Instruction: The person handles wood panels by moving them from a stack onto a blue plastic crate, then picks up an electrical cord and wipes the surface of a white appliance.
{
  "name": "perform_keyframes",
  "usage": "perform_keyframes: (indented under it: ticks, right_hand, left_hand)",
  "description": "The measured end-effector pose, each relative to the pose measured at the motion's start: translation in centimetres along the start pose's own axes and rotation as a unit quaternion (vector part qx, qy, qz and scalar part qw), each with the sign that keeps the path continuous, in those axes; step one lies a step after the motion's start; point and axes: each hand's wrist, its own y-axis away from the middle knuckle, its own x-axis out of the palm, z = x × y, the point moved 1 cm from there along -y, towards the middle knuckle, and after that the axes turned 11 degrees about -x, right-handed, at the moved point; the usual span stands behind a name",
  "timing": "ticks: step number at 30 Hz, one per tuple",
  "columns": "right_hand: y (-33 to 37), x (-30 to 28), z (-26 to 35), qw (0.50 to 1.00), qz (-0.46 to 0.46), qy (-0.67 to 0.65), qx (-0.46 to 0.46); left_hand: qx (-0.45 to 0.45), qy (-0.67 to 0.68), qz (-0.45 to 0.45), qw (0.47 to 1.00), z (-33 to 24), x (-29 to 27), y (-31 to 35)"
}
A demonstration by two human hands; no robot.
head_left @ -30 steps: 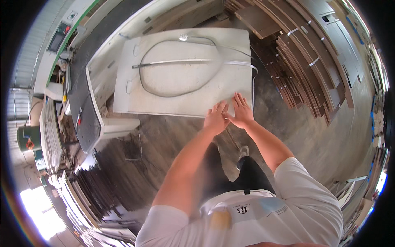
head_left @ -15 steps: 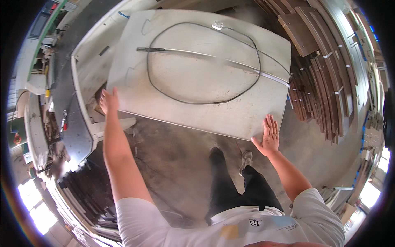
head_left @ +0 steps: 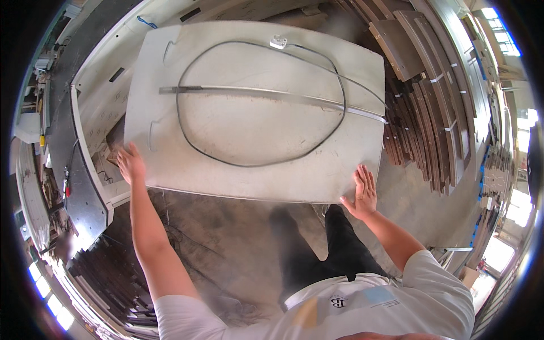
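Observation:
A large off-white panel (head_left: 243,184) lies flat in front of me at about waist height. My left hand (head_left: 131,163) is at its near left corner, gripping the left edge. Fingers outstretched, my right hand (head_left: 364,194) rests on top of its near right corner, the thumb by the front edge. On the panel lies a big loop of dark cable (head_left: 249,165) with a white plug-like end (head_left: 278,42) near the far edge. A slim metal strip (head_left: 255,92) runs across the middle, under the cable. Two bent wire-like handles (head_left: 151,136) sit near the left side.
Stacks of brown boards (head_left: 428,127) stand to the right. A white frame with a dark outer surface (head_left: 62,122) curves along the left, and dark strips (head_left: 105,277) are piled at lower left. Thin cords cross the concrete floor (head_left: 226,238) near my legs.
The panel has turned slightly, its front edge now more level and closer to me, hiding my shoes. Both hands have stayed at its corners. The whole view has shifted a little.

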Motion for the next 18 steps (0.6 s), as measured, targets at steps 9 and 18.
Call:
perform_keyframes:
  ticks: [9, 18]
  right_hand:
    - [-2.0, -2.6, -8.7, 0.996, 0.014, -0.006, -0.091]
    - [-12.1, -4.7, -13.5, 0.979, 0.029, 0.02, -0.202]
  left_hand:
    - [-0.082, -0.013, -0.019, 0.996, 9.6, -1.5, 14.3]
    - [-0.18, 0.067, 0.02, 0.981, 8.7, -5.7, 21.4]
